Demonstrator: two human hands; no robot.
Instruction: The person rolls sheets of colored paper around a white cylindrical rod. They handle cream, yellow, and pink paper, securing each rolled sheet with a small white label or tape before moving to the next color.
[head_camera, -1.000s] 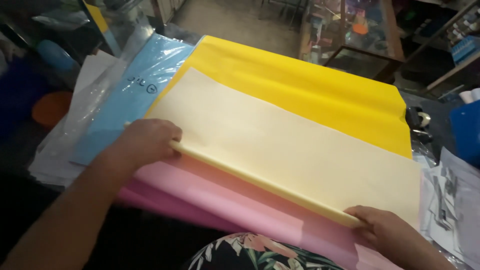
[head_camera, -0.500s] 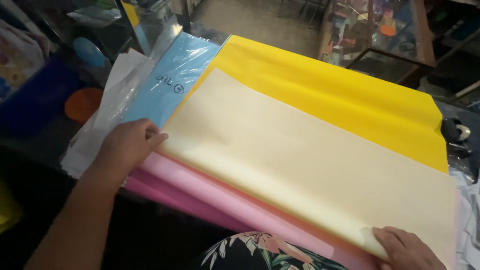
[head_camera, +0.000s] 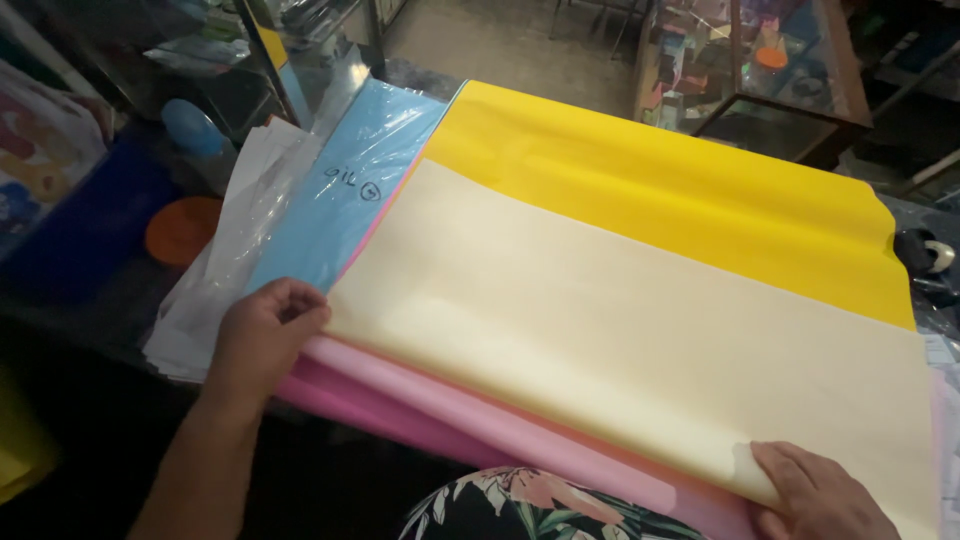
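A large cream sheet of paper (head_camera: 620, 340) lies flat atop a stack, over a yellow sheet (head_camera: 680, 200) and folded pink sheets (head_camera: 480, 420), reaching the bench's near edge.

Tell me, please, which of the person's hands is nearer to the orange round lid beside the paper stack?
Left. The left hand grips the cream sheet's near-left corner, just right of the orange lid. The right hand holds the sheet's opposite corner, far across the stack.

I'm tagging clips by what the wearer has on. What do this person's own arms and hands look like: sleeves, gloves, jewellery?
Both are bare. The left hand and its forearm show no sleeve, glove, watch or bracelet. The right hand is cut off by the frame edge; the visible part has no glove or ring. Low between the arms, a dark garment with a floral print shows.
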